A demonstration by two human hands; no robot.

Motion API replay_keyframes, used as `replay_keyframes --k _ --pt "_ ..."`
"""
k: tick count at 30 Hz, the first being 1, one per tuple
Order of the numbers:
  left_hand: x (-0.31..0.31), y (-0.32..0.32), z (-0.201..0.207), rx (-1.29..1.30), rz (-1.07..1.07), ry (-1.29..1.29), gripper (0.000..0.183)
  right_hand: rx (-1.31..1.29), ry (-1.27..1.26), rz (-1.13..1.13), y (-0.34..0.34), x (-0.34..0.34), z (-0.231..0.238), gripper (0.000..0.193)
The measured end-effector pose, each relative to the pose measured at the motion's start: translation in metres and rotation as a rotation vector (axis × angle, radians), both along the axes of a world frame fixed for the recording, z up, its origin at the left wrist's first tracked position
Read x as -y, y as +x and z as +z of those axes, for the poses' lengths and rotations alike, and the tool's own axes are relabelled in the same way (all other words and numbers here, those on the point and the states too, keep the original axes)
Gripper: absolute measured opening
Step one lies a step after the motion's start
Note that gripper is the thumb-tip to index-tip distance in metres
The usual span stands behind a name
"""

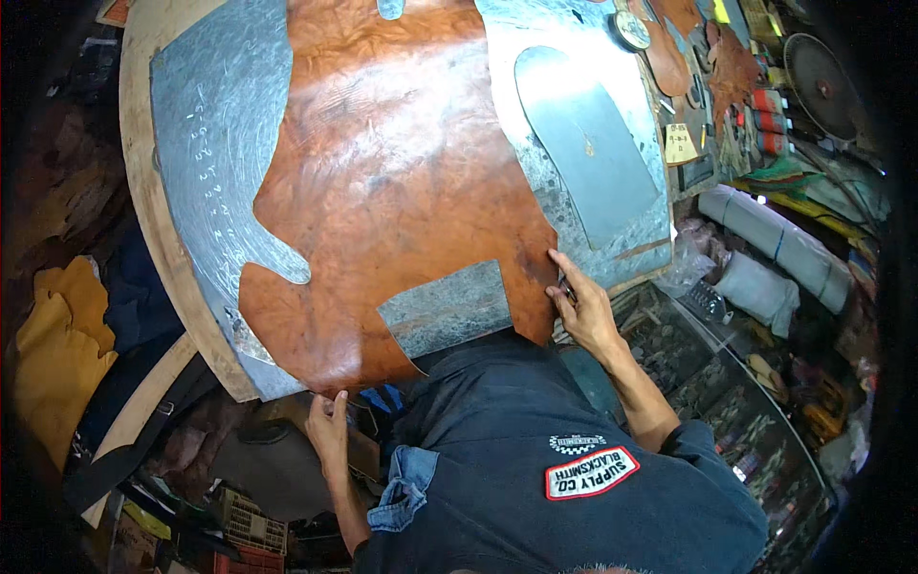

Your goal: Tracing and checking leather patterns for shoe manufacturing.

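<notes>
A large reddish-brown leather hide [382, 172] with an irregular outline lies across a grey, scratched metal-topped table [206, 124]. A four-sided notch is cut into its near edge, and the table surface shows through there. My left hand [328, 426] pinches the hide's near left edge between thumb and fingertips, at the table's front. My right hand [585, 311] is at the hide's right edge near its lower corner. Its index finger reaches along the edge and the thumb bends against it, closed on the leather. A small dark spot between those fingers is too unclear to name.
A long grey template [593, 153] lies right of the hide, with a round tin [629, 31] beyond it. Tools, leather scraps and red-capped bottles [770, 122] crowd the far right. Tan leather pieces [67, 335] hang at left; a wrapped roll [775, 239] lies at right.
</notes>
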State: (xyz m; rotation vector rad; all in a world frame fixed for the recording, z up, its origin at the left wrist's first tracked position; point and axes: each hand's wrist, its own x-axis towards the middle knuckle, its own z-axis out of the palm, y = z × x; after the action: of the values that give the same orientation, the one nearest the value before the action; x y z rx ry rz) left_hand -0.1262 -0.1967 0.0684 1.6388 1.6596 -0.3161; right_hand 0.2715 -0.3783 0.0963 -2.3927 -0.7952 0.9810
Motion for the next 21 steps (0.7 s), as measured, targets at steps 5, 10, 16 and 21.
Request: replay_keyframes --k 5,10,16,21 --pt "0.004 0.0 -0.011 -0.026 0.01 -0.012 0.031 -0.034 -0.013 -0.01 0.003 0.001 0.002 0.055" --pt "0.0 0.001 -0.005 0.001 -0.035 -0.003 0.033 -0.091 -0.03 -0.009 0.005 0.0 0.003 0.057" --pt "-0.009 -0.003 0.0 -0.195 -0.222 -0.105 0.043 -0.116 -0.024 -0.002 0.011 -0.002 0.007 0.058" --pt "-0.024 0.014 0.033 -0.443 -0.591 -0.079 0.051 0.114 0.012 0.027 0.053 0.013 -0.001 0.059"
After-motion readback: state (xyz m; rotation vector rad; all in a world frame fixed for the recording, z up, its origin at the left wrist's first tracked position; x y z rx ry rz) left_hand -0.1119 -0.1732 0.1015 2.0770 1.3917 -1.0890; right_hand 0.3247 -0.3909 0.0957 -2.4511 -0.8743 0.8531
